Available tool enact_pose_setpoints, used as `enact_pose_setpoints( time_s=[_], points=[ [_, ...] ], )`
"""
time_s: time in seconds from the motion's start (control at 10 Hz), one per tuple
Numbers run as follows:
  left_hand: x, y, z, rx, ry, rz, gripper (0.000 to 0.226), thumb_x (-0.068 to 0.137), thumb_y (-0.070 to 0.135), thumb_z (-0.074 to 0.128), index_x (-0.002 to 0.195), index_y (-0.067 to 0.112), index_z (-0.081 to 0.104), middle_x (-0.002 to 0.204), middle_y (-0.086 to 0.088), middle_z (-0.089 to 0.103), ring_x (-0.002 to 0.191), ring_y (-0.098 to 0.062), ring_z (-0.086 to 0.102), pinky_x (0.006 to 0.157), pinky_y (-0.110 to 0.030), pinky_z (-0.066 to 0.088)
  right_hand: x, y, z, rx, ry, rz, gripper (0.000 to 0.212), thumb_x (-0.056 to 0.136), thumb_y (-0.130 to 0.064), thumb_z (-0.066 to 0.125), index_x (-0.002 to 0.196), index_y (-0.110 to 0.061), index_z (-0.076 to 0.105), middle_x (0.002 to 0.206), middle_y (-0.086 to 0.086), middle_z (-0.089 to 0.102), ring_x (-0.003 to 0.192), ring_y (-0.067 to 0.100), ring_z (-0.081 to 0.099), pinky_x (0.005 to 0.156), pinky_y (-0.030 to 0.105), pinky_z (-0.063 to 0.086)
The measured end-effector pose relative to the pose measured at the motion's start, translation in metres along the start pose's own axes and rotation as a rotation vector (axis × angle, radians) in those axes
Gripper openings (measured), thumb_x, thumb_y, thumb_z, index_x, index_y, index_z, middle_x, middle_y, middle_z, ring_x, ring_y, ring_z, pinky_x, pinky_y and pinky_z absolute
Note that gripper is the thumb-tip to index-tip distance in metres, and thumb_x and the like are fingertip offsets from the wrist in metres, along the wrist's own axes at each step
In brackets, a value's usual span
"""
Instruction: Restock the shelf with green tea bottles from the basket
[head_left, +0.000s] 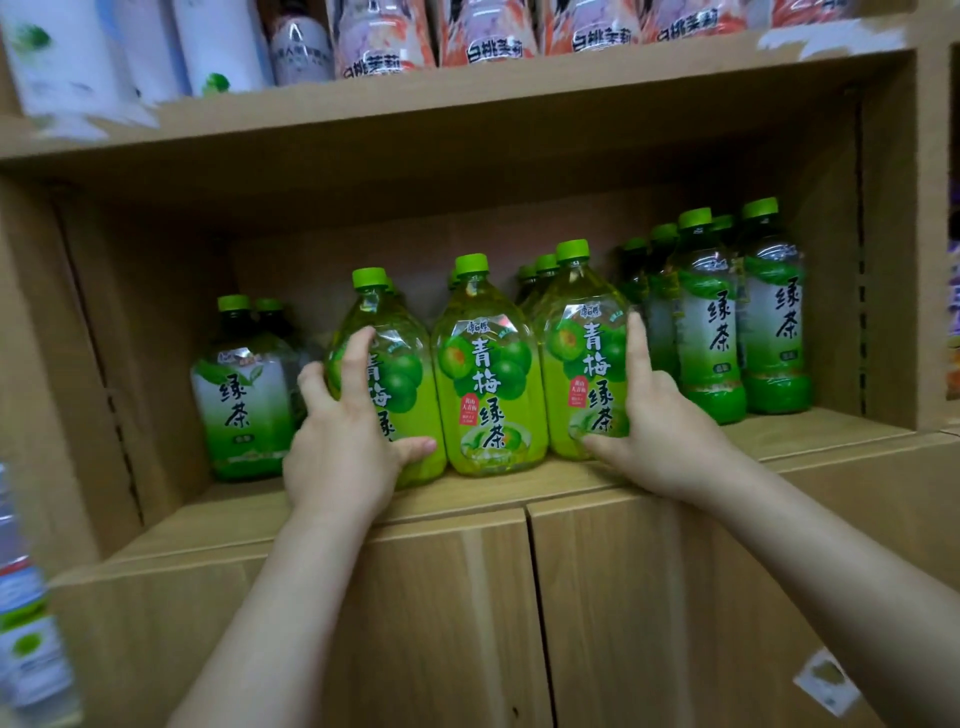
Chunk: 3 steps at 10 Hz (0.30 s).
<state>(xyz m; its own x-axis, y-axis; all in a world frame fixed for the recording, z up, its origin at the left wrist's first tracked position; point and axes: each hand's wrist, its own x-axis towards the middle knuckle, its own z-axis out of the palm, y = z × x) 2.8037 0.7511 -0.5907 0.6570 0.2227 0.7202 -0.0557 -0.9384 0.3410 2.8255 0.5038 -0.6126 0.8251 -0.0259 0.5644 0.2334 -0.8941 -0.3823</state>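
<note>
Three yellow-green plum green tea bottles stand side by side at the front of the wooden shelf. My left hand wraps the left bottle, fingers across its label and thumb near its base. My right hand presses the right side of the right bottle, index finger pointing up, thumb at its base. The middle bottle stands between them, untouched. More bottles of the same kind stand behind. No basket is in view.
Slimmer green tea bottles stand at the left and in a group at the right. Pink-labelled drinks and white bottles fill the upper shelf. Cabinet doors lie below. A blurred bottle shows at the left edge.
</note>
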Motion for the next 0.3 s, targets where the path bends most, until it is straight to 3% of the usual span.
enact_pose_setpoints(
  time_s=[0.1, 0.2, 0.3],
  points=[
    [-0.004, -0.001, 0.004, -0.003, -0.040, 0.024, 0.113, 0.069, 0.047, 0.078, 0.144, 0.046, -0.006, 0.155, -0.018, 0.008, 0.112, -0.044, 0.056, 0.079, -0.049, 0.050, -0.008, 0.005, 0.002, 0.013, -0.069, -0.022, 0.119, 0.082, -0.044, 0.064, 0.134, -0.036, -0.042, 0.155, 0.017, 0.026, 0.114, 0.034, 0.058, 0.090, 0.046, 0.051],
    [-0.010, 0.003, 0.003, -0.025, -0.084, 0.001, 0.112, 0.074, 0.049, 0.073, 0.145, 0.044, -0.014, 0.158, -0.018, 0.001, 0.138, -0.042, 0.029, 0.101, -0.051, 0.039, -0.020, 0.005, -0.002, 0.020, -0.070, -0.033, 0.108, 0.084, -0.040, 0.062, 0.145, -0.031, -0.027, 0.157, 0.012, 0.025, 0.125, 0.032, 0.052, 0.096, 0.046, 0.047],
    [-0.023, 0.005, -0.006, -0.060, 0.009, 0.076, 0.091, 0.082, 0.045, 0.066, 0.150, 0.037, 0.005, 0.159, -0.011, 0.012, 0.143, -0.032, 0.025, 0.107, -0.046, 0.034, -0.033, 0.011, -0.016, 0.042, -0.034, -0.104, 0.089, 0.087, -0.037, 0.061, 0.153, -0.026, 0.003, 0.156, 0.004, 0.031, 0.135, 0.024, 0.041, 0.105, 0.037, 0.039]
  ],
)
